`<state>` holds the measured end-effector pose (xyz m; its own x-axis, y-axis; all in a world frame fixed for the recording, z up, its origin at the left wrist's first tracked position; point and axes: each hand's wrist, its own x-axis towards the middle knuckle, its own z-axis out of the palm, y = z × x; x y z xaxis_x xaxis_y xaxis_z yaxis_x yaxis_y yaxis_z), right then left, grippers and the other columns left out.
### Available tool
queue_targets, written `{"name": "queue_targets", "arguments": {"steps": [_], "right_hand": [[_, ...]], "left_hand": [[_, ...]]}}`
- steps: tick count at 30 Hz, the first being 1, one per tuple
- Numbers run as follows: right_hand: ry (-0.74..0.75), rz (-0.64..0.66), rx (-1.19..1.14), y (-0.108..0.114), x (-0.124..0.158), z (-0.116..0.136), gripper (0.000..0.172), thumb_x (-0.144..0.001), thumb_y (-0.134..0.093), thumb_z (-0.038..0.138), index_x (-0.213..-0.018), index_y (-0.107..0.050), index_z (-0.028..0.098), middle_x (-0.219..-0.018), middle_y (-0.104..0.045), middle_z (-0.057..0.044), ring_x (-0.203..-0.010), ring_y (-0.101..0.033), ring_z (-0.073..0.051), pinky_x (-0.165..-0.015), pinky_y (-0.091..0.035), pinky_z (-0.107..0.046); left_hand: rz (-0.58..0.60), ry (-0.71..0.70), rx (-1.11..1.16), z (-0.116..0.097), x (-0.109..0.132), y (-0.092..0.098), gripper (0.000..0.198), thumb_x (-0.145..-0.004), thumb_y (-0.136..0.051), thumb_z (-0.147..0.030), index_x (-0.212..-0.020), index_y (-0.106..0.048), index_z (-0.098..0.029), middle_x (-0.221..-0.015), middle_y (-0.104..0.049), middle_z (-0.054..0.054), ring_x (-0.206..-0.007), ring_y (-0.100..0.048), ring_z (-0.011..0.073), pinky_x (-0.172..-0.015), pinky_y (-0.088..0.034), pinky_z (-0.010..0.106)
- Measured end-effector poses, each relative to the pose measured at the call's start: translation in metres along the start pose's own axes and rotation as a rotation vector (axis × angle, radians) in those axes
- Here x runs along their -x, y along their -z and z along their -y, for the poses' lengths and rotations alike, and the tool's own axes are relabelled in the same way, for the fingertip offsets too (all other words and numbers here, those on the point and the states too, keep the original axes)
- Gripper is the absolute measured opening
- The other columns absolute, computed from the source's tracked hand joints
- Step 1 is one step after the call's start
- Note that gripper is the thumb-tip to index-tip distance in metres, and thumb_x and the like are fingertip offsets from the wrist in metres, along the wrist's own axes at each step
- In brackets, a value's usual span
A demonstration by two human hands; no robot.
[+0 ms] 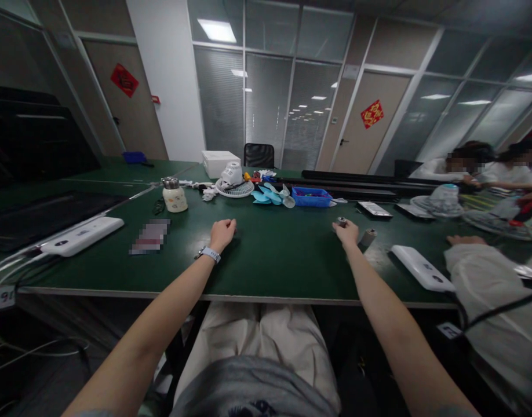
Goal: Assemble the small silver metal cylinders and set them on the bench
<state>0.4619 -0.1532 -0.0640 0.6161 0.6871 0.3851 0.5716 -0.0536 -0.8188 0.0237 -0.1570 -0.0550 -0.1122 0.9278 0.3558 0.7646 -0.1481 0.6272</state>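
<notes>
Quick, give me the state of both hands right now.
Left hand: curled closed at the green table, nothing seen in it.
Right hand: closed on a small grey cylinder.

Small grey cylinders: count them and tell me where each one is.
2. The first cylinder is in the right hand; the second cylinder is on the green table, just right of that hand. The blue tray could hide more.

Grey cylinder (342,221) in right hand (348,234): lower part hidden. Left hand (222,234): most fingertips hidden. Blue tray (313,202) beyond right fingers: contents too small to tell.
</notes>
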Motion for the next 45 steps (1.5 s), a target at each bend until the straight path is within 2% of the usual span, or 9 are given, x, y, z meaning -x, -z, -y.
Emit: {"name": "queue_targets", "arguments": {"steps": [5,8,13,19,23,27,32,39,45], "right_hand": [[0.121,0.451,-0.461,-0.077,0.070,0.067,0.041,-0.064,-0.074,0.018,-0.104,-0.066,0.018,-0.100,-0.072,-0.007,-0.092,-0.067,-0.019,-0.090,-0.050,-0.038],[0.155,0.687,-0.590,-0.123,0.116,0.105,0.037,-0.063,-0.074,0.012,-0.099,-0.068,0.019,-0.096,-0.072,-0.006,-0.090,-0.067,-0.019,-0.091,-0.050,-0.040],[0.221,0.705,-0.574,-0.157,0.151,0.129,0.032,-0.065,-0.070,0.009,-0.095,-0.068,0.020,-0.093,-0.073,-0.004,-0.089,-0.068,-0.021,-0.089,-0.051,-0.040],[0.336,0.689,-0.486,-0.149,0.152,0.126,0.037,-0.066,-0.077,0.022,-0.102,-0.068,0.020,-0.097,-0.073,-0.005,-0.089,-0.068,-0.021,-0.086,-0.053,-0.038],[0.348,0.637,-0.374,-0.140,0.155,0.129,0.042,-0.062,-0.082,0.030,-0.100,-0.070,0.018,-0.091,-0.073,-0.006,-0.084,-0.068,-0.023,-0.081,-0.054,-0.036],[0.345,0.605,-0.320,-0.133,0.158,0.133,0.045,-0.062,-0.082,0.036,-0.101,-0.069,0.018,-0.093,-0.073,-0.007,-0.085,-0.068,-0.022,-0.080,-0.054,-0.035],[0.298,0.589,-0.313,-0.130,0.160,0.134,0.048,-0.060,-0.083,0.037,-0.101,-0.066,0.018,-0.096,-0.072,-0.008,-0.087,-0.067,-0.022,-0.082,-0.054,-0.035],[0.002,0.637,-0.587,-0.128,0.151,0.134,0.046,-0.053,-0.088,0.022,-0.087,-0.058,0.019,-0.084,-0.069,-0.004,-0.081,-0.066,-0.018,-0.084,-0.053,-0.037],[-0.406,0.979,-0.964,-0.099,0.128,0.129,0.009,-0.085,-0.063,0.012,-0.094,-0.062,0.013,-0.085,-0.068,-0.007,-0.077,-0.066,-0.015,-0.074,-0.055,-0.027]], "left_hand": [[-0.045,-0.202,0.163,-0.024,0.010,-0.010,0.043,-0.090,-0.044,-0.050,-0.091,-0.072,-0.019,-0.092,-0.072,0.006,-0.088,-0.062,0.0202,-0.079,-0.043,0.028],[-0.016,-0.305,0.254,-0.036,0.017,-0.017,0.037,-0.089,-0.051,-0.047,-0.103,-0.072,-0.020,-0.104,-0.072,0.006,-0.095,-0.062,0.0199,-0.085,-0.045,0.029],[0.050,-0.296,0.372,-0.041,0.014,-0.026,0.033,-0.086,-0.057,-0.042,-0.107,-0.073,-0.020,-0.108,-0.072,0.006,-0.097,-0.064,0.0197,-0.086,-0.049,0.030],[0.073,-0.211,0.448,-0.042,-0.001,-0.028,0.031,-0.080,-0.065,-0.043,-0.095,-0.076,-0.018,-0.096,-0.074,0.008,-0.090,-0.066,0.0214,-0.083,-0.050,0.031],[-0.033,-0.211,0.465,-0.033,-0.008,-0.021,0.034,-0.082,-0.062,-0.046,-0.097,-0.076,-0.019,-0.102,-0.073,0.008,-0.097,-0.064,0.0231,-0.088,-0.048,0.033],[-0.049,-0.171,0.157,-0.009,-0.010,-0.006,0.029,-0.079,-0.065,-0.049,-0.093,-0.078,-0.027,-0.105,-0.072,0.006,-0.110,-0.054,0.0284,-0.097,-0.040,0.041],[0.070,-0.077,-0.108,0.008,-0.007,0.002,0.027,-0.075,-0.067,-0.054,-0.088,-0.079,-0.033,-0.112,-0.070,0.005,-0.113,-0.044,0.0347,-0.096,-0.035,0.048],[0.075,-0.081,-0.100,0.007,-0.004,0.001,0.035,-0.077,-0.062,-0.056,-0.094,-0.078,-0.030,-0.112,-0.070,0.006,-0.111,-0.043,0.0359,-0.095,-0.035,0.048],[0.020,0.007,-0.123,0.005,-0.004,0.002,0.042,-0.088,-0.041,-0.046,-0.079,-0.077,-0.025,-0.098,-0.072,0.010,-0.105,-0.049,0.0337,-0.089,-0.039,0.043]]}}
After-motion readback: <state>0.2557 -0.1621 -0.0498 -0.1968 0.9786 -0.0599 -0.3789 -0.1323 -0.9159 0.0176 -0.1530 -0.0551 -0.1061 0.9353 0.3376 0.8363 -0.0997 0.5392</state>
